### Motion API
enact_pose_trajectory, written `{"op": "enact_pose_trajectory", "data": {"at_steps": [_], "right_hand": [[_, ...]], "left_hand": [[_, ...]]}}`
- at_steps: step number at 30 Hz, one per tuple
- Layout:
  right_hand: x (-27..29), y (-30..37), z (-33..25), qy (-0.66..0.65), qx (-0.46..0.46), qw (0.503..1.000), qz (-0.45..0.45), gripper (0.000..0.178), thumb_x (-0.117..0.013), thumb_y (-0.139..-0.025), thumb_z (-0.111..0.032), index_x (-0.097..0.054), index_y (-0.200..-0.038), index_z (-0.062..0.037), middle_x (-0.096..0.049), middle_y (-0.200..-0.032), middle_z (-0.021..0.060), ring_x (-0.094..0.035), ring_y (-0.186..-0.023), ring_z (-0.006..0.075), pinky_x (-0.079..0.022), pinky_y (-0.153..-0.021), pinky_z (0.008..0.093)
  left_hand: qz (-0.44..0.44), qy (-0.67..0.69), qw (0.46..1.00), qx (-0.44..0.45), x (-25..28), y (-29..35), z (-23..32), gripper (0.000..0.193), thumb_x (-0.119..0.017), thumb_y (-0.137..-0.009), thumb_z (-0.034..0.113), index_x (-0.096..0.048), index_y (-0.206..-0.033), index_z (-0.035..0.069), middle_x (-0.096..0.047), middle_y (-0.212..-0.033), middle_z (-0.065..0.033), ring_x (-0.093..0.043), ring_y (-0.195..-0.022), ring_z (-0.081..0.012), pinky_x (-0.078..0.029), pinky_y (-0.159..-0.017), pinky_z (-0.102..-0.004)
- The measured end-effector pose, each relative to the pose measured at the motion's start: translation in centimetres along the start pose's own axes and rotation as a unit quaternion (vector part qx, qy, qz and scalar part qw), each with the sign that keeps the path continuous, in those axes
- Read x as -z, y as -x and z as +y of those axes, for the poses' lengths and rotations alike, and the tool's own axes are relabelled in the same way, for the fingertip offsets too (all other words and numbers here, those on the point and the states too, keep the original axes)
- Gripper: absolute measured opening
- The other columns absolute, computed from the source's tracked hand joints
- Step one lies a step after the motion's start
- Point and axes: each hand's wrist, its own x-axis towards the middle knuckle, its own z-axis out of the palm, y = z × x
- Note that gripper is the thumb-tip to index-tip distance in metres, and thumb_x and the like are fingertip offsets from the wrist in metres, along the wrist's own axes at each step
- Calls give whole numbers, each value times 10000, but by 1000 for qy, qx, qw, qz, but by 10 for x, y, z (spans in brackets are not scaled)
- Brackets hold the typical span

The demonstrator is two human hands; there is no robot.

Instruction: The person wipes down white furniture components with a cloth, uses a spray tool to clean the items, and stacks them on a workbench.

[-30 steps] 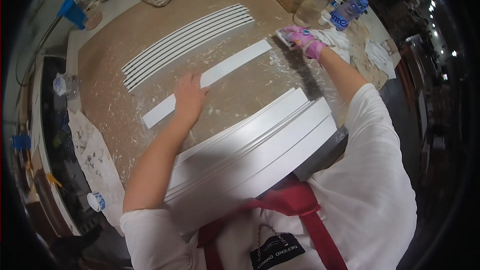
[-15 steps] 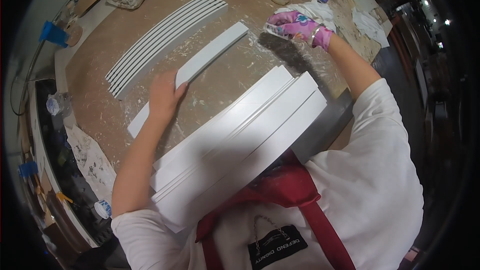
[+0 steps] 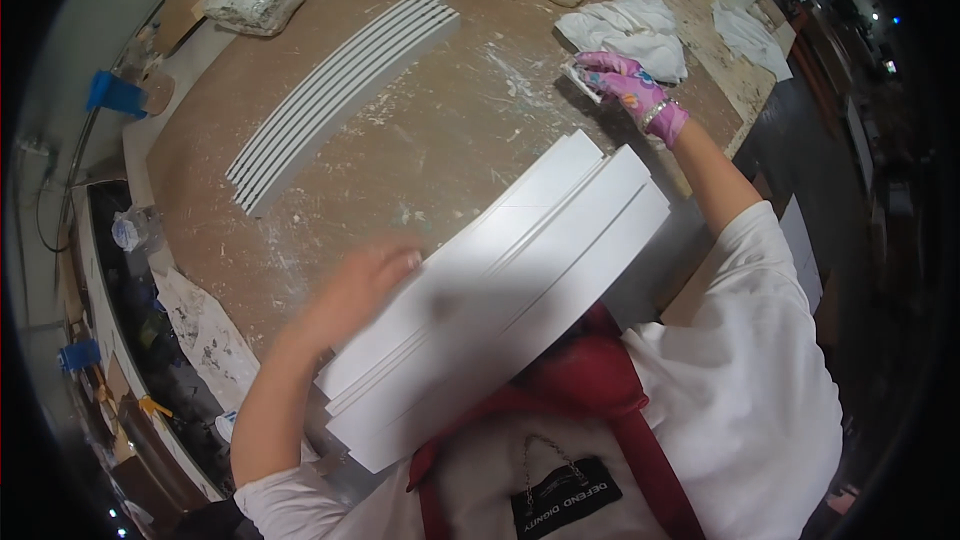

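Left hand (image 3: 362, 285), blurred, half-curled, grip unclear, is at the white boards (image 3: 510, 265) along the worktop's (image 3: 450, 145) near edge, seemingly a picking step, next calling for one edge pinched; gloved right hand (image 3: 632, 92) pinches a flat pad (image 3: 583, 84) toward the right edge.

Slats (image 3: 342, 90) on table (image 3: 440, 140), beyond boards (image 3: 490, 300)

Bare left hand (image 3: 362, 288): blurred (individual fingers cannot be fully told apart), back uppermost, fingers directed inward to the right. Bare left forearm (image 3: 275, 390): slanted forward from the lower left. Right hand in a pink flowered glove (image 3: 638, 92): farther forward, fingers bent in a grip. Bare right forearm (image 3: 718, 180): angled forward and inward, elbow outward.
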Motion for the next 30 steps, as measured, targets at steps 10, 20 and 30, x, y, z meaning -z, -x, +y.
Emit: {"op": "enact_pose_trajectory", "data": {"at_steps": [10, 20, 30], "right_hand": [[1, -6, -17, -7, 20, 1000, 23, 383, -611, -870, -272, -578, -1205, -89, -602, -1082, -7, -542, -890, 85, -474, -672, 233], [-32, -103, -11, -9, 36, 999, -28, 357, -593, -855, -186, -582, -1188, -59, -616, -929, 3, -545, -763, 63, -449, -630, 197], [-91, -163, -23, 230, 189, 955, 5, 399, -544, -870, -364, -588, -1137, -70, -640, -998, 157, -601, -965, 323, -458, -859, 376]], "left_hand": [[227, -310, 923, 18, -8, -61, -87, 607, -610, -853, 307, -383, -1348, 40, -432, -1352, -181, -410, -1243, -343, -322, -1010, -506], [209, -254, 939, 103, 2, -90, -105, 464, -661, -795, 189, -512, -1200, 18, -543, -1170, -183, -515, -1050, -392, -431, -906, -423], [216, -243, 937, 128, -17, -74, -70, 443, -667, -791, 147, -525, -1192, 23, -527, -1164, -148, -530, -1036, -358, -449, -855, -424]]}}
